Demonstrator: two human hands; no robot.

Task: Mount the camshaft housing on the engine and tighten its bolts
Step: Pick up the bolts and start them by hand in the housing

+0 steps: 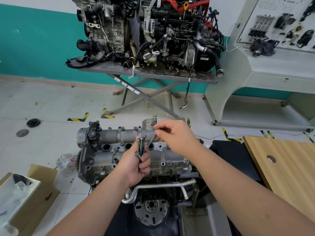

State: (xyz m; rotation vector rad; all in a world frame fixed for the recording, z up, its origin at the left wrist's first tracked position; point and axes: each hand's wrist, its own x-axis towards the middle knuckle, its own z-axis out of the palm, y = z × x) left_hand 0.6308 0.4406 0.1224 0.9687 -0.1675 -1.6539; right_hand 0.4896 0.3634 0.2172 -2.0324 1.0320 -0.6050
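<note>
Left hand (pixel 136 165) grips bolts (pixel 141 147); right hand (pixel 175 137) pinches one bolt (pixel 150 142).

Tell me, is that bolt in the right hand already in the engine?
Out. The right hand pinches the bolt in the air above the camshaft housing.

Silver-grey camshaft housing (pixel 129 150), dark bolts (pixel 141 147), teal wall (pixel 34 40), yellow-black striped floor tape (pixel 79 118)

Bright, even light, soft shadows, wide-angle bending at edges
</note>
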